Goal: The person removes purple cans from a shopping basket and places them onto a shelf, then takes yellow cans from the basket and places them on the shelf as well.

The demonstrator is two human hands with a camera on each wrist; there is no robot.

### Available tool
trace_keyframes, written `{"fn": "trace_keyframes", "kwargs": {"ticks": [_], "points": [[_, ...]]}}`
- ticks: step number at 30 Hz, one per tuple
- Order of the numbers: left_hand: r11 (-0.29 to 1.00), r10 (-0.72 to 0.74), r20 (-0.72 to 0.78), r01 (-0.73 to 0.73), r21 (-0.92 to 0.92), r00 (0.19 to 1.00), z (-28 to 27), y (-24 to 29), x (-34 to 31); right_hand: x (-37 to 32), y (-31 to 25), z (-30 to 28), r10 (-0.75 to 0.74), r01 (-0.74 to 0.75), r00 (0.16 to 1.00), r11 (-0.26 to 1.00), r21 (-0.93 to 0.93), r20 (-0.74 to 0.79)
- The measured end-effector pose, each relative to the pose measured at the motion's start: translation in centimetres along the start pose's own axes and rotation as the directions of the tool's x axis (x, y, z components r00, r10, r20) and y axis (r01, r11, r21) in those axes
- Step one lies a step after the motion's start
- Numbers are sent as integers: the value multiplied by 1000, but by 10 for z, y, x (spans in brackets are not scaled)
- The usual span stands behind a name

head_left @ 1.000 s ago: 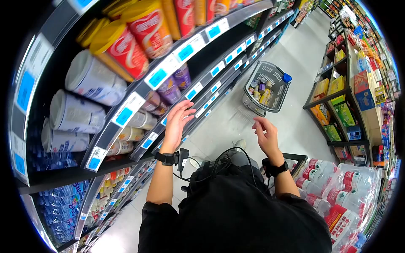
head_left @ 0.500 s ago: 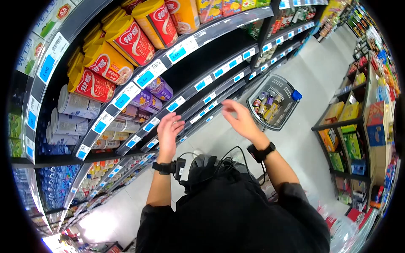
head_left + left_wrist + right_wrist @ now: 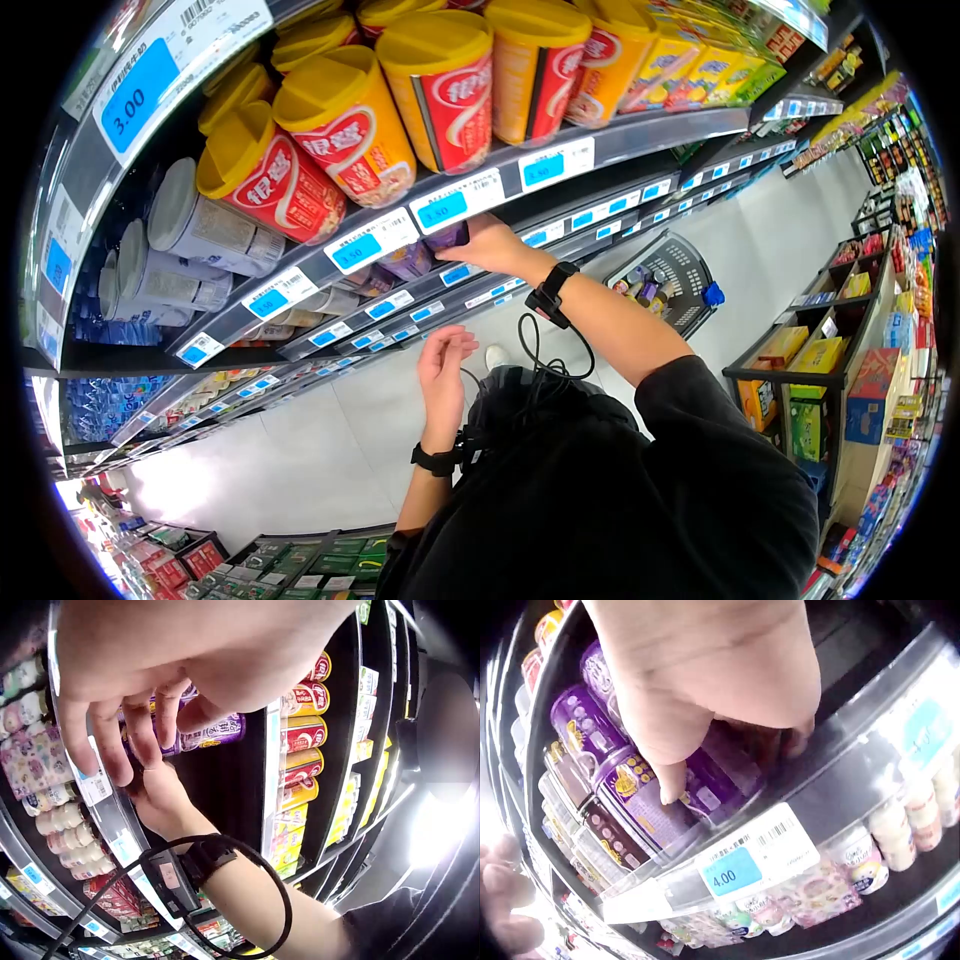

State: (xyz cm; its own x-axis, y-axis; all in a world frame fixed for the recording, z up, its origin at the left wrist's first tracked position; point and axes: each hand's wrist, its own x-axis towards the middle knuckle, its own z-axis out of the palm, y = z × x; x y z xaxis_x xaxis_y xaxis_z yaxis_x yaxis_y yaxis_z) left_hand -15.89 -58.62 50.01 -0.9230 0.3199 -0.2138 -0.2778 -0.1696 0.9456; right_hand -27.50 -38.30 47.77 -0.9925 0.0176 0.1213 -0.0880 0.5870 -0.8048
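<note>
The right hand (image 3: pixel 485 245) reaches into the shelf (image 3: pixel 600 212), thumb and fingers curled round a purple can (image 3: pixel 716 780) at the shelf's front edge, beside other purple cans (image 3: pixel 577 712). The left hand (image 3: pixel 443 358) hangs loose below, holding nothing. Red-and-yellow tubs (image 3: pixel 345 135) stand one shelf above, and a basket (image 3: pixel 690 262) sits on the floor.

Glossy purple printed can (image 3: pixel 720 784); smooth clear plastic shelf rail (image 3: pixel 855 774); matt paper price label (image 3: pixel 754 859); smooth yellow plastic lids (image 3: pixel 432 28).
</note>
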Motion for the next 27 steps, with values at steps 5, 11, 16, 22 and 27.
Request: {"fn": "trace_keyframes", "kwargs": {"ticks": [5,11,16,22,27], "points": [[999,-31,41,29,34,999,-6,2,15,-1,6,-3,-17,17,1000,1000,-10,3],[995,-85,7,84,59,996,-4,8,27,-7,4,-9,-40,40,999,999,-31,22],[996,-72,-26,73,45,997,8,4,28,-8,5,-11,-79,80,997,997,-14,14],[995,-64,-64,68,68,996,36,-5,11,-23,2,-41,-206,224,971,961,-162,117],[994,-36,-167,52,92,985,82,-21,-8,-101,32,-99,-211,206,977,969,134,23]]}}
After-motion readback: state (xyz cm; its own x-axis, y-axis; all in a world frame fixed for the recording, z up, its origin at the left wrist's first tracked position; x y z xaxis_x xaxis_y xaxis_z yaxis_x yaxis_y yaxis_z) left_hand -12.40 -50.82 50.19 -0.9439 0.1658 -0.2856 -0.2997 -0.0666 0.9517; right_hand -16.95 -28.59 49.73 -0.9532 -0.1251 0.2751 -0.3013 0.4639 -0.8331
